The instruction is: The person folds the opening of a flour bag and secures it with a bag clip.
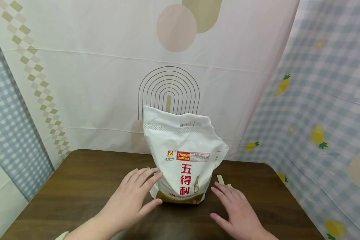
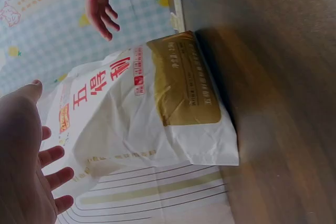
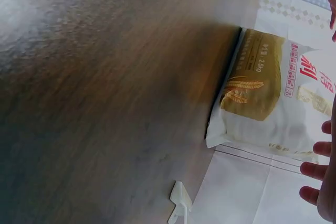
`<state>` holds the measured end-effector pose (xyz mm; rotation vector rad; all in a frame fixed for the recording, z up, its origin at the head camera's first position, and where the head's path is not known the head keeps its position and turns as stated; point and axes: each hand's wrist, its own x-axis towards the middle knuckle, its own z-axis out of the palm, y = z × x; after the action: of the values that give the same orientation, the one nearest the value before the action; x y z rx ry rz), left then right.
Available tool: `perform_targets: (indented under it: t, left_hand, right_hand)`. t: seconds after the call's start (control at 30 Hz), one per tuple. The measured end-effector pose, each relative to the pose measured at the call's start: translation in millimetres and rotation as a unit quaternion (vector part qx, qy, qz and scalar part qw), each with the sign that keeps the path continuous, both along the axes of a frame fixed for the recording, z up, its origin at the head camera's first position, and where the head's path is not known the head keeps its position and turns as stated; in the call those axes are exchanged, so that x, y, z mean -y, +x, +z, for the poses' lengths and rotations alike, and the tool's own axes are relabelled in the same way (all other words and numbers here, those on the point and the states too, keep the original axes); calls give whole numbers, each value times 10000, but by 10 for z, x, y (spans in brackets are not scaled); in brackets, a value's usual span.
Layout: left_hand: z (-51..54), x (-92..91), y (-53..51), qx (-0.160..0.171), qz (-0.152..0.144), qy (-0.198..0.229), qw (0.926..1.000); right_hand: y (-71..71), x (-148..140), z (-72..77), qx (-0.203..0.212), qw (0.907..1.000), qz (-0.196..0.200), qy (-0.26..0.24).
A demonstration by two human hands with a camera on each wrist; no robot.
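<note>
A white bag with red characters and a gold base stands upright on the brown table, its handle slot at the top. In the left wrist view the bag appears sideways, and also in the right wrist view, the bag. My left hand is at the bag's lower left, fingers spread and relaxed, nothing held; whether it touches the bag I cannot tell. My right hand is off the bag's lower right side with a visible gap, fingers extended and holding nothing.
A small pale object with a flat strip lies on the table behind my right hand; the right wrist view shows a white piece there. A patterned white cloth hangs behind the table, with blue checked cloth at the right.
</note>
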<state>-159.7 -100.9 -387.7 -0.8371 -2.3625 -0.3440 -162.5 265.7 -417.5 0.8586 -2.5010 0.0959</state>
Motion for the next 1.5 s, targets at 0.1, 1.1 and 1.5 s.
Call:
perform_targets:
  t: [0.1,1.1,1.5]
  left_hand:
    - [46,-19,-12,4,1,44,10000]
    - [561,-258,-195,188,465,262,9984]
    - [732,-337,-295,66,425,375,9984]
  right_hand:
    - [-11,17,14,18,9999,-125,-109]
    - [-176,52,216,129,9910,-672,-1150]
    - [-279,74,309,280,9834,-961,-1513]
